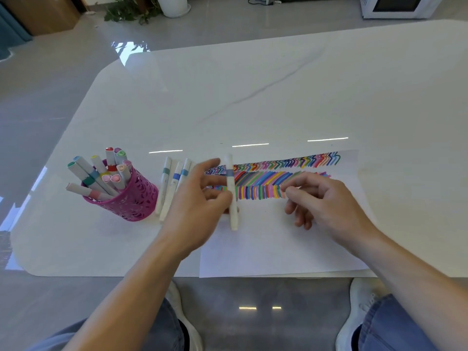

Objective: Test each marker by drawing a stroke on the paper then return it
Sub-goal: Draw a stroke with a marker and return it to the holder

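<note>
Over the paper (278, 244), marker (231, 191) runs near-to-far.

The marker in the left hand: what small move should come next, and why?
Probably lay it beside the loose markers by the pink cup. The left hand pinches the marker, which looks capped, over the paper; the right hand is empty, and those loose markers bear similar blue bands.

A white veined table (253, 84) stands on glossy grey floor (50, 97), a potted plant (141, 8) behind
</note>
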